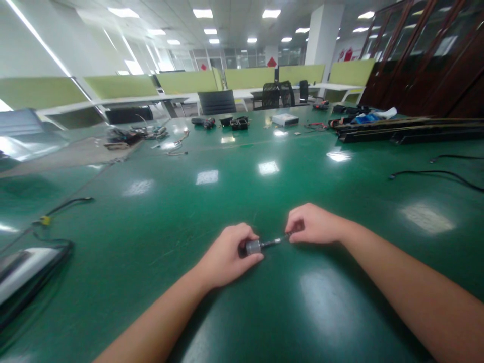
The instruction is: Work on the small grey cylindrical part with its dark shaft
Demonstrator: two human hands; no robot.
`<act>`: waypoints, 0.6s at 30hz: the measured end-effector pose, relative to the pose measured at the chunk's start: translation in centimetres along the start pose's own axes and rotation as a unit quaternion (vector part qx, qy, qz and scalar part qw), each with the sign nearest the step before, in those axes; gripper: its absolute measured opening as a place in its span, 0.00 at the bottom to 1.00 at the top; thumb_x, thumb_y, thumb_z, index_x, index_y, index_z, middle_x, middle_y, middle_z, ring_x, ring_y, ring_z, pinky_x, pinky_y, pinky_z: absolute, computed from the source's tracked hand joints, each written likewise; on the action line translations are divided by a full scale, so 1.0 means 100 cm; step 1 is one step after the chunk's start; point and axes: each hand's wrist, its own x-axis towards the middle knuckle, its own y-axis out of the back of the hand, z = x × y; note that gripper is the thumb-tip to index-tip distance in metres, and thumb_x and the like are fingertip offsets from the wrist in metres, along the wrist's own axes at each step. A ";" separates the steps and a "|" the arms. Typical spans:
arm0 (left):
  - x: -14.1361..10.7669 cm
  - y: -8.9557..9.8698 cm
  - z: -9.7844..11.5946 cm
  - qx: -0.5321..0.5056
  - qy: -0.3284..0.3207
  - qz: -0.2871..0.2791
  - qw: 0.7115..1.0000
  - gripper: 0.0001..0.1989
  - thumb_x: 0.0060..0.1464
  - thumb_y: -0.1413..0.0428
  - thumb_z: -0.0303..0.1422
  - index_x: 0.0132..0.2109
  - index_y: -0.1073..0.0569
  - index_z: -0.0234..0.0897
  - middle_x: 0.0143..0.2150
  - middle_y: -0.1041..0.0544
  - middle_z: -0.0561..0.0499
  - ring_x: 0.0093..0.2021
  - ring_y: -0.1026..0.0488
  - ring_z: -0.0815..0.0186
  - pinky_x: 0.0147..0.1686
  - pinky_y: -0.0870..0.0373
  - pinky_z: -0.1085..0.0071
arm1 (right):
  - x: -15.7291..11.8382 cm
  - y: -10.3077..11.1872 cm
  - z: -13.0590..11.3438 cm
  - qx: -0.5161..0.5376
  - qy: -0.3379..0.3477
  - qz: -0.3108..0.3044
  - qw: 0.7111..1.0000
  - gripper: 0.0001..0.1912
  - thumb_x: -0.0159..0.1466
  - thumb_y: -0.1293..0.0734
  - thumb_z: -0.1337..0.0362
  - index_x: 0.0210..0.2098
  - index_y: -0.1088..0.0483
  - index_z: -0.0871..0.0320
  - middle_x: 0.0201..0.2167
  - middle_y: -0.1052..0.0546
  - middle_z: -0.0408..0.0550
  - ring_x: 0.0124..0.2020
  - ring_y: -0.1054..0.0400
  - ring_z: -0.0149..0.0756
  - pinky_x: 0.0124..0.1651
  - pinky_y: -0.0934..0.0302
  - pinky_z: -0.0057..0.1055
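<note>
A small tool with a grey, cylindrical body (253, 246) and a thin shaft lies low over the green table (181, 201), its shaft pointing right. My left hand (231, 254) is closed around the body, thumb and fingers on either side of it. At the far end of the shaft, my right hand (307, 223) pinches with thumb and fingertips at or just beside the tip. Whatever small piece may be between those fingertips is too small to make out.
At the left edge sits a white and dark device (28, 269) with black cables. Cables (434, 172) lie at the right. Farther back are a white box (285, 119), black parts (239, 123) and long dark strips (416, 132).
</note>
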 end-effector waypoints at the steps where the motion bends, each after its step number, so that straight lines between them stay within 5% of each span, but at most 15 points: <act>1: -0.001 0.000 0.000 0.001 0.001 -0.001 1.000 0.11 0.55 0.37 0.38 0.41 0.28 0.38 0.39 0.24 0.50 0.39 0.28 0.60 0.42 0.33 0.65 | 0.000 -0.001 -0.002 0.000 0.002 -0.002 1.000 0.06 0.56 0.26 0.65 0.33 0.20 0.59 0.30 0.23 0.44 0.30 0.30 0.31 0.34 0.38 0.27; 18: 0.004 -0.004 0.000 -0.005 -0.002 0.009 1.000 0.10 0.53 0.36 0.35 0.40 0.27 0.38 0.36 0.26 0.53 0.37 0.30 0.63 0.39 0.37 0.67 | 0.009 -0.026 -0.023 -0.028 0.061 0.032 0.997 0.06 0.61 0.27 0.64 0.37 0.20 0.59 0.33 0.22 0.46 0.34 0.30 0.32 0.37 0.39 0.28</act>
